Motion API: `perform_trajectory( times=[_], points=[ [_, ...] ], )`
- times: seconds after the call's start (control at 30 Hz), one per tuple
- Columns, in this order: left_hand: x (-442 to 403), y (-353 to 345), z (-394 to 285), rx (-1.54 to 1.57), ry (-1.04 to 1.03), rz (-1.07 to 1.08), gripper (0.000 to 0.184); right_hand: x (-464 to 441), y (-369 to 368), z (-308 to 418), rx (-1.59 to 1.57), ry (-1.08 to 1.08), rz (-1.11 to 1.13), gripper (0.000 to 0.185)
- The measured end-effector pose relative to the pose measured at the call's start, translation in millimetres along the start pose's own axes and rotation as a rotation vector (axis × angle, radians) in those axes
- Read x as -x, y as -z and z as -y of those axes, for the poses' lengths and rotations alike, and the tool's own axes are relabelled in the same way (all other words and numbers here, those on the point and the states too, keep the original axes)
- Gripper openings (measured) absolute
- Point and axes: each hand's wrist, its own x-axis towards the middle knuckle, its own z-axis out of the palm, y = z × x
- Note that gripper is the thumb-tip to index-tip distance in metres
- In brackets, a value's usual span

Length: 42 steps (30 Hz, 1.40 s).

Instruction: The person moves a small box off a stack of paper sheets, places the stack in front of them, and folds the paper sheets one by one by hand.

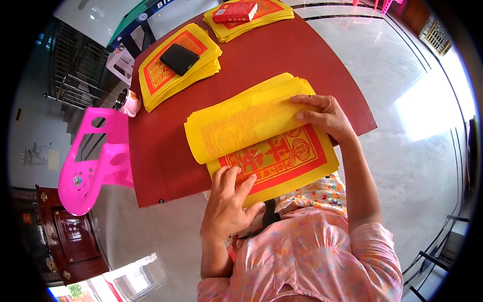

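Broadly, the room shows one pale, glossy floor (402,90), a stair railing (80,65) at left and one dark-red door (73,231) at lower left. One red-brown table (266,55), smooth and straight-edged on its near side, fills the centre; one pink plastic chair (90,171) stands at its left. Three stacks of yellow printed paper lie on it: two along the far side — the left stack (166,84) and the far stack (274,15) — and the near stack (289,163), which projects past the table's near edge. Across this last lie folded-back sheets (241,121), plain side up. Two hands attend it: the right hand (329,116), fingers curled, pinches the right end of the folded-back sheets; the left hand (226,194), loosely spread and gripping nothing, rests its fingertips on the print. Smaller items number three: one black phone (179,59) on the left stack, one red packet (235,12) on the far stack, and one pink mug (132,104) at the table's left edge.
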Motion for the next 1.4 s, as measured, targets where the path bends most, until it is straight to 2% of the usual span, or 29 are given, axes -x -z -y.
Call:
perform_trajectory(
  times=[0.17,0.6,0.8,1.3,1.4],
  points=[
    [2.0,-2.2,4.9,-0.049,-0.028,0.026,0.054,0.0,1.3,0.4,0.101,0.002,-0.014,0.034],
    [2.2,-7.2,-6.7,-0.133,-0.009,-0.014,0.057,-0.1,2.4,-4.0,0.02,0.025,0.007,0.031],
    [1.1,-3.2,-5.9,-0.094,0.014,0.04,0.055,-0.3,3.0,-4.6,0.032,0.024,0.01,0.031],
    [-0.2,3.5,1.6,-0.074,-0.061,-0.045,0.044,-0.6,5.2,-5.3,-0.048,0.037,0.04,0.031],
    [4.1,14.3,8.1,0.02,-0.08,-0.062,0.042,0.3,5.0,-3.5,-0.081,0.031,0.045,0.031]
  ],
)
